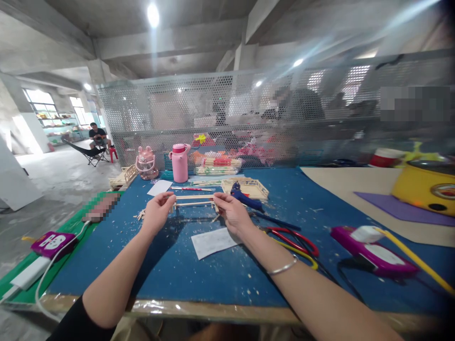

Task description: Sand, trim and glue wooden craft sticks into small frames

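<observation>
Between my two hands a small frame of thin wooden sticks (194, 203) is held just over the blue table. My left hand (159, 211) pinches its left end between thumb and fingers. At the opposite end, my right hand (232, 211) is closed on the frame in the same way, partly hiding that corner. A blue glue gun (249, 199) lies beyond my right hand, by a larger tray-like piece of wooden sticks (261, 188). White paper (215, 242) rests below the hands. Red-handled pliers or cutters (300, 237) lie to the right, with a yellow handle beside them.
A pink bottle (179, 166) and a rabbit-eared cup (146, 163) stand at the back, near bundled sticks (218, 166). Purple power strips (378, 255) with cords sit on both sides. A yellow pot (423, 184) is far right. Perforated metal panels (199, 109) border the table.
</observation>
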A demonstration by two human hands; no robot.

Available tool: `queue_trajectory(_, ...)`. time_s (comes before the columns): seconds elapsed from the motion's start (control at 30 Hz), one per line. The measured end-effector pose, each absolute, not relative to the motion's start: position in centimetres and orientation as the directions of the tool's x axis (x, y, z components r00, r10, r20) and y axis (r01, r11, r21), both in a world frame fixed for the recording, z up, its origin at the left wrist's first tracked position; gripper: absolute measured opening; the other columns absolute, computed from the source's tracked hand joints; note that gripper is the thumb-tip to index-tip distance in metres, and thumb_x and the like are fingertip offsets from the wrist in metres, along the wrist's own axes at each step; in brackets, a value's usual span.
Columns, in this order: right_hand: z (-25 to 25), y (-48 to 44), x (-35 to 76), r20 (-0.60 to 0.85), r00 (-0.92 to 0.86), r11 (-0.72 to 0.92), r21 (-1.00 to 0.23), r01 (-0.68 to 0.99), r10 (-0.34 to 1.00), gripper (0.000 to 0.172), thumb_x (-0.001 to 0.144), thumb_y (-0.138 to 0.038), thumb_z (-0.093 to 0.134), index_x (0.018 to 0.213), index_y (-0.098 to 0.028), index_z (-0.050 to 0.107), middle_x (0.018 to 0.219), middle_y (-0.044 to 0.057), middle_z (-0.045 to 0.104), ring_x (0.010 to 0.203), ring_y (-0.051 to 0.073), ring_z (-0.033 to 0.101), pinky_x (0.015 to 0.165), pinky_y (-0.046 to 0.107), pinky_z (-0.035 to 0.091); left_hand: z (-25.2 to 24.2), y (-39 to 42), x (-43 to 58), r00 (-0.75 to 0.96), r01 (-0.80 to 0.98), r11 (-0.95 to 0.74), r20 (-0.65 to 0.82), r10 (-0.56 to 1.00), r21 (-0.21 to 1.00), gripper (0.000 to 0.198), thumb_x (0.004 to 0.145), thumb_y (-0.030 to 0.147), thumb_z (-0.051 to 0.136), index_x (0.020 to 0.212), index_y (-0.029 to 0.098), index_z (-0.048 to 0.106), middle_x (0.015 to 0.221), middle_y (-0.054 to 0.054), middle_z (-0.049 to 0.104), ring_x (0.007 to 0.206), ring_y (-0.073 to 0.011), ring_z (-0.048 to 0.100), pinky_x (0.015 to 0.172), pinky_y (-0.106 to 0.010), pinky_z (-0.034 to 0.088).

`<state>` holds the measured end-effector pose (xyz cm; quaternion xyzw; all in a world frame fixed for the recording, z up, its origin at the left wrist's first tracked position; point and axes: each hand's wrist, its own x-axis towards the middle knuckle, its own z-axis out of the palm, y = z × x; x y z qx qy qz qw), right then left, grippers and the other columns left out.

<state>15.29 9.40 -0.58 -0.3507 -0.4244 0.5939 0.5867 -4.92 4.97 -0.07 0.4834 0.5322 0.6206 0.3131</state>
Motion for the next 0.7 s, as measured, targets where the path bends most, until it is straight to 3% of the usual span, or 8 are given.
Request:
queue_trajectory(0.27, -0.6, 9.2, 15.3, 0.104, -0.074, 0.066, -0.915, -0.397, 0.992, 0.024, 0.045, -0.027, 0.076, 0.064, -0.02, 0.064, 0.057, -0.004, 0.063, 0.047, 0.007, 0.044, 0.047, 0.021, 0.031, -0.4, 5.1, -5.1, -0.291, 0.23, -0.237, 0.299, 0.909, 0.944, 0.024, 0.063, 0.036, 0.068, 0.077, 0.016, 0.069, 0.053, 0.003, 0.058, 0.043, -0.0069, 0.038, 0.044, -0.02, 0.028)
queue_trajectory(0.5, -0.3, 9.0, 15.4, 0.139, -0.12, 0.091, -0.937, -0.338, 0.983, 0.019, 0.049, -0.024, 0.057, 0.066, -0.018, 0.062, 0.063, 0.002, 0.065, 0.053, 0.012, 0.052, 0.051, 0.024, 0.037, -0.2, 5.0, -5.1, -0.292, 0.225, -0.206, 0.268, 0.918, 0.952, 0.036, 0.062, 0.045, 0.065, 0.079, 0.014, 0.065, 0.058, 0.001, 0.061, 0.042, -0.0067, 0.038, 0.043, -0.021, 0.029)
queue_trajectory(0.7, 0.8, 8.3, 16.1, 0.272, 0.055, 0.278, -0.948, -0.156, 0.961, 0.02, 0.056, -0.025, 0.061, 0.074, -0.018, 0.063, 0.07, 0.0, 0.061, 0.061, 0.013, 0.048, 0.059, 0.026, 0.037, -0.2, 5.0, -4.7, -0.268, 0.228, -0.201, 0.259, 0.928, 0.953, 0.034, 0.062, 0.043, 0.066, 0.079, 0.014, 0.066, 0.057, 0.002, 0.059, 0.044, -0.0071, 0.041, 0.046, -0.021, 0.033)
